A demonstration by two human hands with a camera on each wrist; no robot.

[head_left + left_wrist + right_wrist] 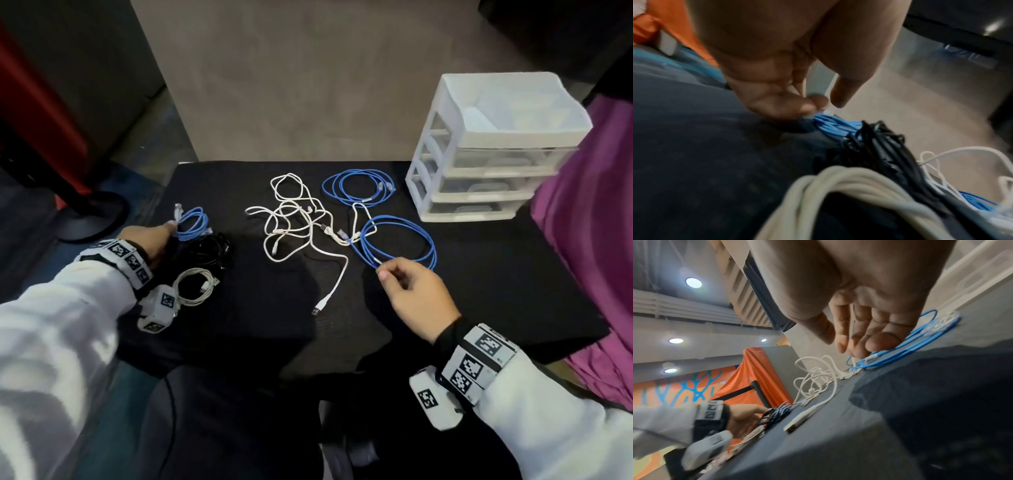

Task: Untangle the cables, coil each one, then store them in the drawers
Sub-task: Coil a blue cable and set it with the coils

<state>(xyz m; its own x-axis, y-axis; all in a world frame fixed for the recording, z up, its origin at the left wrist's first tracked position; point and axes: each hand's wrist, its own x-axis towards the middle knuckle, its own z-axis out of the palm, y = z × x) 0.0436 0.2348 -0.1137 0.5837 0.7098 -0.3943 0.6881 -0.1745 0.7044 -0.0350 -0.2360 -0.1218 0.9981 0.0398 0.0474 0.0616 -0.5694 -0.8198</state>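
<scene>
My left hand (170, 226) reaches to the table's far left. Its curled fingers (816, 100) grip the rim of a small blue coil (192, 224), and the thumb stands slightly apart. A black coil (209, 250) and a white coil (193, 286) lie just beside that wrist. Right of centre, my right hand (381, 271) pinches the near edge of a large loose blue cable loop (411, 229). This loop runs into the white cable tangle (294, 219) in the middle. Another blue coil (358, 186) lies behind it.
A white three-drawer unit (442, 144) stands at the table's back right, its drawers pushed in. A black cloth (496, 291) covers the table. A purple fabric (589, 240) hangs at the right edge, and a red and black stand (51, 137) sits off the left.
</scene>
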